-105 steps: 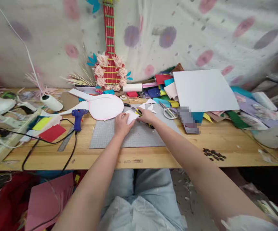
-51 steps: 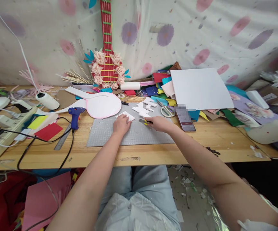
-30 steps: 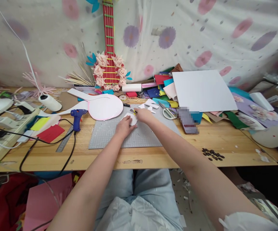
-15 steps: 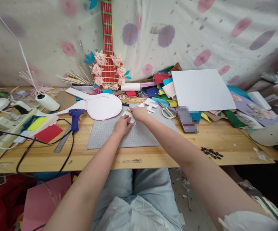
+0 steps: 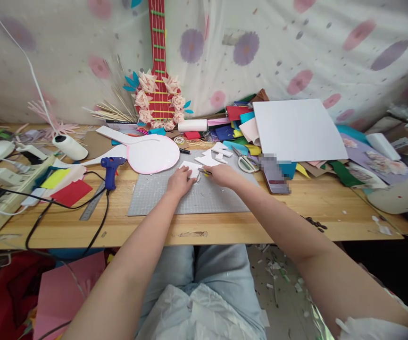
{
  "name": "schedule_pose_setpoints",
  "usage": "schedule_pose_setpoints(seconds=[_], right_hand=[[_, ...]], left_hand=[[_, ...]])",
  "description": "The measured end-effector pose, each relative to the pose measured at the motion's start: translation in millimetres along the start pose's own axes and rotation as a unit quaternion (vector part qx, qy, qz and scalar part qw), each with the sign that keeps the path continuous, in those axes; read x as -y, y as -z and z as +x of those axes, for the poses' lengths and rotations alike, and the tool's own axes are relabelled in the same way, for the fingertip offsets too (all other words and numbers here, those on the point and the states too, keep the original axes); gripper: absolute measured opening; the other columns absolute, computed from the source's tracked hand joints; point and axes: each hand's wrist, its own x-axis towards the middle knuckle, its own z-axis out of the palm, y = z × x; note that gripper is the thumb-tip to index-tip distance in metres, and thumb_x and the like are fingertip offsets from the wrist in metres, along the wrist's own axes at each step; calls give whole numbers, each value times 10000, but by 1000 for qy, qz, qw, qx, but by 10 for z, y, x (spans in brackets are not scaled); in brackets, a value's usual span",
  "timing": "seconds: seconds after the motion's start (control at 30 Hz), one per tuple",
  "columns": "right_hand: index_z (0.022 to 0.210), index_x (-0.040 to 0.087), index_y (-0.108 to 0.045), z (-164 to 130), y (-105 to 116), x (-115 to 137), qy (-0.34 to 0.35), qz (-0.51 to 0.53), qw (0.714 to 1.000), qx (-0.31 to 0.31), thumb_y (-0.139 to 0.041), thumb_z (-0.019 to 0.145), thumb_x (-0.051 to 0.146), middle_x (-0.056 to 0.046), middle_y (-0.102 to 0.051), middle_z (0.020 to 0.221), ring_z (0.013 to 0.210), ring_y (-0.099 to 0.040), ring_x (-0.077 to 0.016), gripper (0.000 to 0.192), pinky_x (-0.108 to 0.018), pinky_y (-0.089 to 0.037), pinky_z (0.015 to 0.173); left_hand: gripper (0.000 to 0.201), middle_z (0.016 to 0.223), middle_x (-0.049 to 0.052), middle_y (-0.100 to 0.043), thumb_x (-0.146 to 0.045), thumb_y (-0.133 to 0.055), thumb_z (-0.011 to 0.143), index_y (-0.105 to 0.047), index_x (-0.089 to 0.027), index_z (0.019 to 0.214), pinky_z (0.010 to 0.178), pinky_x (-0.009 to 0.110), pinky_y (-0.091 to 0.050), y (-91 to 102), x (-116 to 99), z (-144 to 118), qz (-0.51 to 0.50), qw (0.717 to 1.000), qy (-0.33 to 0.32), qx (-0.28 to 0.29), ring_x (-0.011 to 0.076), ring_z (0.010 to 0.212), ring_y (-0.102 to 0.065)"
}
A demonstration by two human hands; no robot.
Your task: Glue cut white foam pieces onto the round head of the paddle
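Observation:
My left hand [image 5: 178,182] presses flat on a small white foam piece [image 5: 189,167] that lies on the grey cutting mat [image 5: 161,200]. My right hand [image 5: 222,174] grips a yellow utility knife [image 5: 204,171], whose blade end touches the right edge of that piece. Several white offcuts [image 5: 213,157] lie just beyond the hands on the mat's far edge.
A pink-rimmed racket-shaped foam cutout [image 5: 150,153] and a blue glue gun [image 5: 111,167] lie left of the mat. Scissors [image 5: 243,161], a phone [image 5: 274,172], a white board [image 5: 297,130] and coloured foam scraps sit right. A metal ruler [image 5: 91,207] and cables are at the left.
My right hand has drawn the knife back toward me along the white piece's right edge. My left hand stays pressed on the piece.

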Motion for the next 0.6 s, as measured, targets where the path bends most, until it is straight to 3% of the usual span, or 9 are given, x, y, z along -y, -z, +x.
schedule_pose_setpoints(seconds=[0.17,0.27,0.33,0.43,0.53,0.6], right_hand=[[1347,268,-471,-225,54,-122,-22,37,999,30,-435,893,298,-108,-637,1190,996,-626,-258,456,-315,-435,766],[1359,289,-452,-235,66,-187,-48,150,987,36,-448,892,325,-62,-691,1061,742,-666,-186,469,-270,-446,672],[1379,274,-421,-167,34,-206,-70,234,970,-2,-461,885,363,-43,-707,977,590,-634,-145,503,-251,-445,610],[1403,228,-381,10,-50,-182,-113,293,947,-66,-561,827,386,-57,-700,982,553,-610,-135,624,-254,-453,600],[1421,203,-345,184,-109,-108,-131,365,919,-75,-671,743,268,-74,-691,977,552,-597,-130,755,-254,-462,592],[1428,194,-322,265,-119,-52,-142,450,879,-66,-683,730,210,-67,-684,893,526,-575,-125,786,-250,-460,545]], left_hand=[[321,1308,81,-555,-330,-550,839,-641,-184,1110,1110,317,-298,-33,22,-17,0,1000,-17,-17,194,1282,-438],[289,1265,93,-560,-372,-586,806,-658,-177,1007,1087,316,-326,-21,10,-38,2,998,-35,-50,216,1257,-444],[355,1230,114,-548,-412,-649,745,-630,-162,997,1058,338,-354,-7,-5,-49,1,996,-38,-82,245,1221,-454],[554,1174,141,-530,-418,-722,662,-528,-143,1102,1005,402,-389,-4,-16,-49,-13,994,-3,-108,285,1159,-475],[539,1105,123,-538,-354,-716,671,-461,-175,1111,943,427,-421,-27,-3,-40,-44,993,8,-113,290,1094,-506],[506,1081,107,-526,-306,-717,666,-441,-196,1075,917,418,-434,-40,13,-38,-68,988,-8,-140,280,1072,-509]])
